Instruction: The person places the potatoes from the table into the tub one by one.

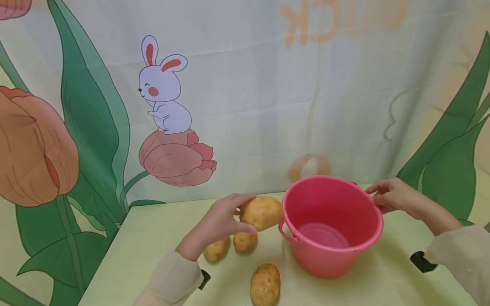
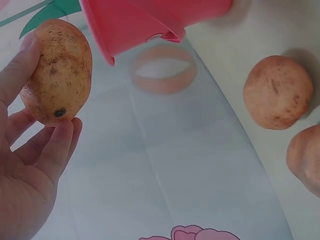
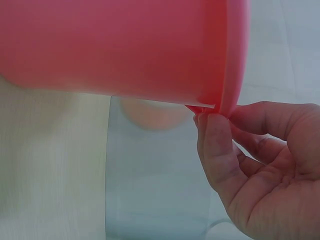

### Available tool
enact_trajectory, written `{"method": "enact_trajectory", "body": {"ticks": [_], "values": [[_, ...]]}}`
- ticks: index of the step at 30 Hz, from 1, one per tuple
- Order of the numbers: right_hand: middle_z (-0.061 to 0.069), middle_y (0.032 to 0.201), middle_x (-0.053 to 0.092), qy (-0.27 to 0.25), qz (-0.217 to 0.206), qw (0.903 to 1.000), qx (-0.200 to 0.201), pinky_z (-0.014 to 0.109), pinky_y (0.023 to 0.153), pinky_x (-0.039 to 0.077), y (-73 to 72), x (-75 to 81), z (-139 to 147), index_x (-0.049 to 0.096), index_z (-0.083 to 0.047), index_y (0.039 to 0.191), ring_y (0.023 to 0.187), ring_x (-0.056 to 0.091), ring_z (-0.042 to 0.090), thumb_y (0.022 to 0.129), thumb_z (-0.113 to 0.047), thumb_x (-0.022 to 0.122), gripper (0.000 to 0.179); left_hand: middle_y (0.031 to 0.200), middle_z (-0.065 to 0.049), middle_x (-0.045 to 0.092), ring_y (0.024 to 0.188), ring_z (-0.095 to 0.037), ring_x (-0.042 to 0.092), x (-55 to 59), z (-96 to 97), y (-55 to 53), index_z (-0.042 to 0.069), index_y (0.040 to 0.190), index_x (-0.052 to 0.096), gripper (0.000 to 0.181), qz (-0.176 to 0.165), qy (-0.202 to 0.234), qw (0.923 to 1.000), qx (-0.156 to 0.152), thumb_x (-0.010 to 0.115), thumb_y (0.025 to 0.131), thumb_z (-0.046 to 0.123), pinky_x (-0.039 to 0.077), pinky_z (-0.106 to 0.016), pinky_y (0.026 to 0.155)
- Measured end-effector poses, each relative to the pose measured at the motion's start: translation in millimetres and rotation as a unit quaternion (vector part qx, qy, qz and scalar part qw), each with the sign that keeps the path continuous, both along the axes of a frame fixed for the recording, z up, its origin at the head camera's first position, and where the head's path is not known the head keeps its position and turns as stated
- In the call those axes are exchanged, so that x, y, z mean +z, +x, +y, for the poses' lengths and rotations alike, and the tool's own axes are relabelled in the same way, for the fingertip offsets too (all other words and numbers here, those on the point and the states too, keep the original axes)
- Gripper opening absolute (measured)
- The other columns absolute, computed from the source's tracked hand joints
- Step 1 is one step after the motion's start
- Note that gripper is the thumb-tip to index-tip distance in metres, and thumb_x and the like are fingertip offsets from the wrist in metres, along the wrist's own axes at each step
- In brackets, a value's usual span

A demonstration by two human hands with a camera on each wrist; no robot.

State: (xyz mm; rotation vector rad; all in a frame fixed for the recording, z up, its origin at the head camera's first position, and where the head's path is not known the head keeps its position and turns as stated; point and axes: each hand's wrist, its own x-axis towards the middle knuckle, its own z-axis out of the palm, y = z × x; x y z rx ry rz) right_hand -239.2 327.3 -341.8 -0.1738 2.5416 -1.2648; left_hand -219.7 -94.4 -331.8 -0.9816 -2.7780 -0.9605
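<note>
A large potato (image 1: 262, 213) is gripped between the thumb and fingers of my left hand (image 1: 221, 217), held above the table just left of the bucket's rim. In the left wrist view the same potato (image 2: 61, 75) shows a dark spot near its lower end. The pink bucket (image 1: 317, 259) stands upright, and the part of its inside that shows holds nothing. My right hand (image 1: 394, 196) pinches the bucket's rim on its right side. The right wrist view shows the thumb and fingers of that right hand (image 3: 270, 165) at the rim.
Two potatoes, one (image 1: 216, 250) partly behind my left wrist and a smaller one (image 1: 245, 241), lie under my left hand. Another potato (image 1: 265, 284) lies in front of the bucket at left. A printed curtain (image 1: 245, 106) hangs behind the pale table (image 1: 130, 255).
</note>
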Motion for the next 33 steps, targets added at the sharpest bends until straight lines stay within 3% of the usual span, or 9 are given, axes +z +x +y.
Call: {"method": "enact_trajectory", "body": {"ticks": [9, 33], "values": [[0.008, 0.085, 0.062, 0.0, -0.002, 1.0, 0.002, 0.034, 0.068, 0.054, -1.1, 0.1, 0.8, 0.039, 0.015, 0.12, 0.073, 0.063, 0.017, 0.087, -0.009, 0.051, 0.042, 0.113, 0.002, 0.056, 0.092, -0.009, 0.053, 6.8, 14.5, -5.6, 0.015, 0.125, 0.049, 0.068, 0.001, 0.016, 0.9999, -0.007, 0.077, 0.065, 0.031, 0.049, -0.027, 0.08], [0.01, 0.088, 0.062, 0.001, -0.007, 1.0, -0.004, 0.035, 0.069, 0.054, -1.1, 0.8, 0.8, 0.039, 0.014, 0.12, 0.074, 0.063, 0.017, 0.086, -0.01, 0.052, 0.044, 0.117, 0.003, 0.055, 0.096, -0.011, 0.052, 8.9, 47.6, -21.0, 0.016, 0.127, 0.048, 0.068, -0.024, 0.011, 0.9995, -0.017, 0.075, 0.067, 0.034, 0.049, -0.027, 0.081]]}}
